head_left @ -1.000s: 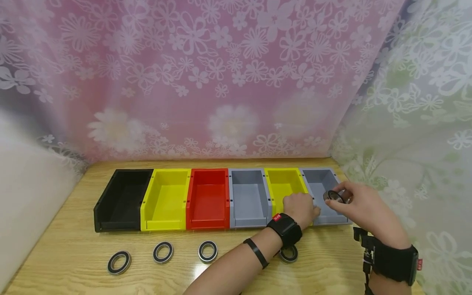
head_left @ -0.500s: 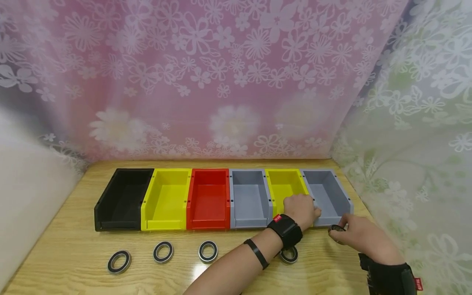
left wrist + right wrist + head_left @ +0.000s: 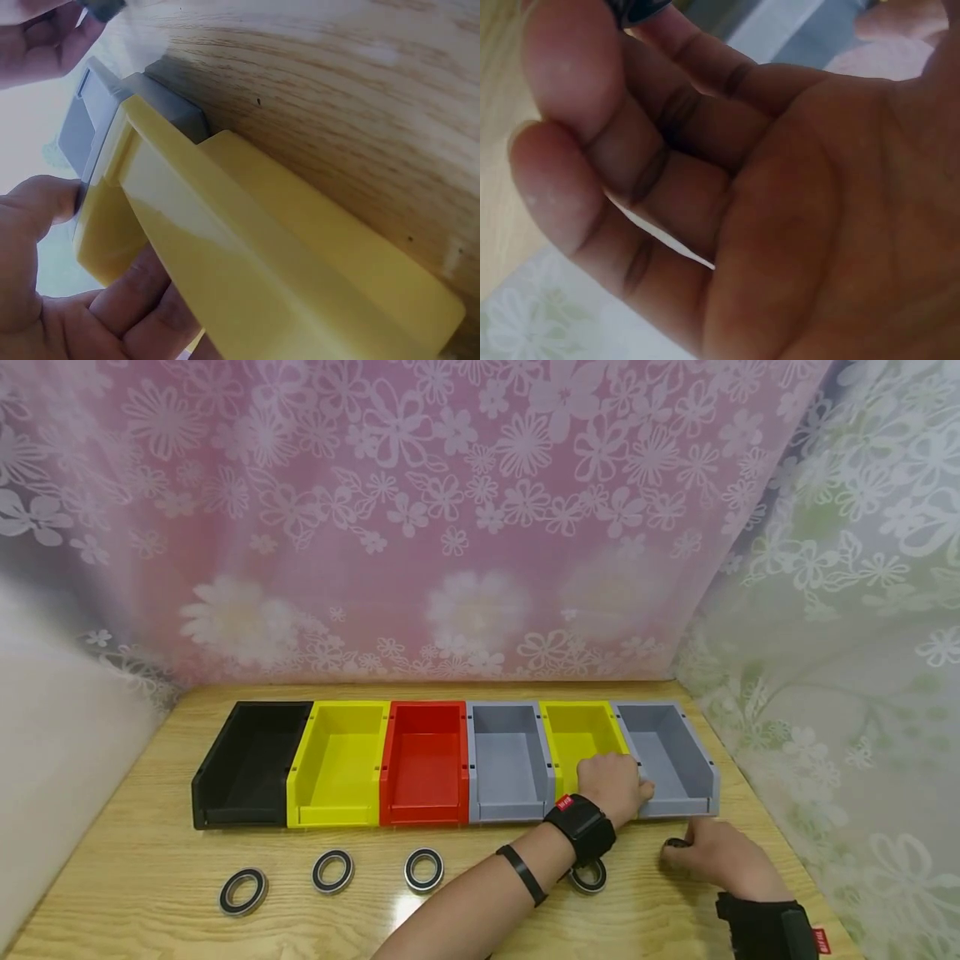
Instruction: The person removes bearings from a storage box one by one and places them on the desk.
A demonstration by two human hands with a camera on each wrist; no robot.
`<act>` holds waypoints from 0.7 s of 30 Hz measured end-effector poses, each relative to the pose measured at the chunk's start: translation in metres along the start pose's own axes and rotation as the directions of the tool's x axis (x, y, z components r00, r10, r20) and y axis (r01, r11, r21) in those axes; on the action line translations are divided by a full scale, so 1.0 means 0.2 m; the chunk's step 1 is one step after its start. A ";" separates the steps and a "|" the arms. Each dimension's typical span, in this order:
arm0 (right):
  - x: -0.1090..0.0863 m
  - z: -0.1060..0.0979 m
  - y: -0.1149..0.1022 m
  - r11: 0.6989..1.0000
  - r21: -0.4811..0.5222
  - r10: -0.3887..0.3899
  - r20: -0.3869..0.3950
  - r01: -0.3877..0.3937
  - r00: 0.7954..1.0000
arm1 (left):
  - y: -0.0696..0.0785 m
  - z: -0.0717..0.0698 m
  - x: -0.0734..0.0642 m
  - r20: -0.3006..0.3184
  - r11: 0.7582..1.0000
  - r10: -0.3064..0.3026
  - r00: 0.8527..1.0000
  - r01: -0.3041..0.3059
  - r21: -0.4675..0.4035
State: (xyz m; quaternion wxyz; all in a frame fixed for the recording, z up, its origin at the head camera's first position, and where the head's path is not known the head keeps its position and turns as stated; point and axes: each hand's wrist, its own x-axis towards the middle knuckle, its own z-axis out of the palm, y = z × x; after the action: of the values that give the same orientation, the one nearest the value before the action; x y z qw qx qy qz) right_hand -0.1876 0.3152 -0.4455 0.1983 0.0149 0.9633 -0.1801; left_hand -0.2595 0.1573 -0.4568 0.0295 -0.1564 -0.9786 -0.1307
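In the head view my left hand (image 3: 613, 787) grips the adjoining walls of the right-hand yellow bin (image 3: 581, 731) and the grey bin (image 3: 660, 760) at the row's right end. The left wrist view has its thumb on the far side and its fingers curled against the yellow plastic (image 3: 225, 217). My right hand (image 3: 723, 858) pinches a ball bearing (image 3: 677, 842) low over the table in front of that end bin. Most of this bearing is hidden by the fingers; its dark edge (image 3: 641, 9) peeks out at the top of the right wrist view.
Leftward the row continues with grey (image 3: 510, 760), red (image 3: 424, 768), yellow (image 3: 341, 768) and black (image 3: 251, 768) bins. Loose bearings lie before them, one (image 3: 243, 892) at far left, another (image 3: 588, 877) partly behind the left wrist. A patterned curtain (image 3: 847, 760) borders the table's right.
My right hand has brought the bearing from over the end grey bin down and toward me, to the table in front of it. My left hand has stayed in place.
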 end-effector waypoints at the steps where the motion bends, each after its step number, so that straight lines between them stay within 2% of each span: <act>1: 0.00 0.01 0.00 1.000 0.001 -0.003 0.001 0.003 1.000 | 0.00 0.00 0.00 -0.001 1.000 0.001 1.000 -0.001 -0.001; 14: -0.02 0.03 0.03 1.000 -0.020 -0.003 0.002 0.003 1.000 | -0.01 0.00 0.00 0.012 1.000 0.000 1.000 0.000 0.004; 21: -0.03 0.02 0.04 0.998 -0.068 0.015 0.003 -0.014 1.000 | 0.00 0.00 -0.01 0.001 1.000 0.007 1.000 -0.007 -0.002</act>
State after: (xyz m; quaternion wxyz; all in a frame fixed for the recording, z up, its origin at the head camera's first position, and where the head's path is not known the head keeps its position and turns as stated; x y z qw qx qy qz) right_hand -0.1790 0.3205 -0.4495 0.2018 0.0148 0.9684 -0.1460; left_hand -0.2586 0.1559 -0.4565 0.0294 -0.1598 -0.9779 -0.1317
